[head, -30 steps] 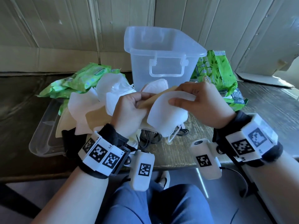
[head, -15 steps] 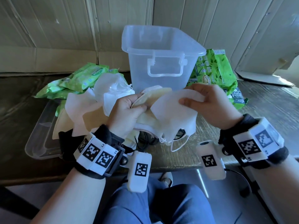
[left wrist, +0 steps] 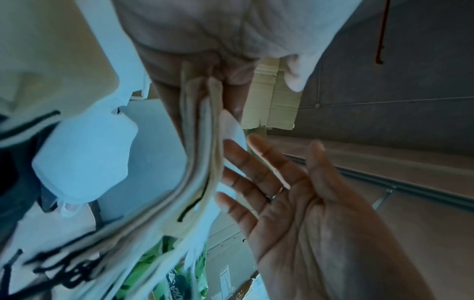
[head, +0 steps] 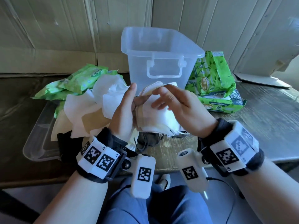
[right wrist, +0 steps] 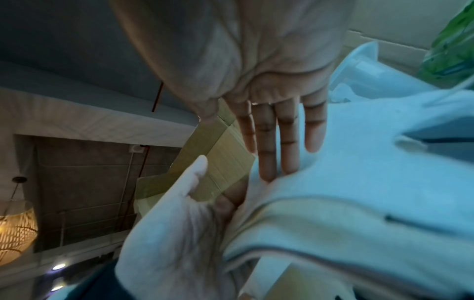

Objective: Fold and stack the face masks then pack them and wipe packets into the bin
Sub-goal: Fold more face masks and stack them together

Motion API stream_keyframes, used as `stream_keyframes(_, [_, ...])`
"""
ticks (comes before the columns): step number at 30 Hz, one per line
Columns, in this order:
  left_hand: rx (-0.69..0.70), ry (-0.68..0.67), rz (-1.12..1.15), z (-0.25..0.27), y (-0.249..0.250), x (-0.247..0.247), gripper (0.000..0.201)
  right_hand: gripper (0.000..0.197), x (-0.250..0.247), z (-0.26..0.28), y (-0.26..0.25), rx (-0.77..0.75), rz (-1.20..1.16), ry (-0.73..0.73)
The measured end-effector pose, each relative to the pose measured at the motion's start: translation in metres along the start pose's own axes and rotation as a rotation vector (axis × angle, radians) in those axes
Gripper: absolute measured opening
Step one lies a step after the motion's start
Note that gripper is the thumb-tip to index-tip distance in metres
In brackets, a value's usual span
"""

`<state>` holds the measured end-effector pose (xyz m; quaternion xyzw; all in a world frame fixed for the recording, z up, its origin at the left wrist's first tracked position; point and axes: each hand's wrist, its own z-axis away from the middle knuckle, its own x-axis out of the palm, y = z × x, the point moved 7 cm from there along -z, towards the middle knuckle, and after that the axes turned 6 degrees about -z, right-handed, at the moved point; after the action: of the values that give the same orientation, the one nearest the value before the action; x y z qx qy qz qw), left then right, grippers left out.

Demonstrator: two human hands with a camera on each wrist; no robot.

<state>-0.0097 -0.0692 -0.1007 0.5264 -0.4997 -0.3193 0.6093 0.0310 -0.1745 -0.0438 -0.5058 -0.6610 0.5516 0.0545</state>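
Observation:
My left hand [head: 135, 101] grips an upright stack of folded white and beige face masks [head: 155, 120], thumb raised, in front of the clear plastic bin [head: 161, 50]. The right hand [head: 161, 99] lies against the stack's right face with straight fingers. In the left wrist view the stack's edges [left wrist: 202, 142] run down from my palm, with the right hand [left wrist: 256, 172] flat beside them. In the right wrist view my straight fingers [right wrist: 277, 132] press the white top mask [right wrist: 359, 192] toward the left hand [right wrist: 174, 223]. Green wipe packets lie to the left [head: 84, 76] and right [head: 213, 78] of the bin.
A heap of loose white and beige masks [head: 87, 110] lies left of my hands, partly on the clear bin lid [head: 38, 143]. A dark mask with ear loops [head: 148, 139] lies under the stack. The wooden table [head: 267, 113] ends near my knees; cardboard panels stand behind.
The right hand let go of the white mask it pinched and now presses flat on the stack. The mask joined the stack, and the left thumb lifted.

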Motion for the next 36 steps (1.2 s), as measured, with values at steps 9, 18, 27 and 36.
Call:
stream_keyframes(9, [0.163,-0.013,-0.32,-0.004,0.002,-0.01,0.035,0.033,-0.02,-0.011,0.018,0.022,0.358,0.042])
stream_keyframes(18, [0.171,-0.088,-0.384,-0.006,0.0,-0.002,0.035,0.033,-0.018,-0.014,0.018,0.01,0.323,-0.095])
stream_keyframes(27, [0.189,-0.108,-0.427,-0.004,0.002,-0.003,0.035,0.023,-0.014,-0.018,0.013,0.015,0.33,-0.061])
stream_keyframes(36, [0.216,-0.084,-0.455,-0.003,0.003,0.0,0.027,0.025,-0.015,-0.023,0.018,0.067,0.287,0.019])
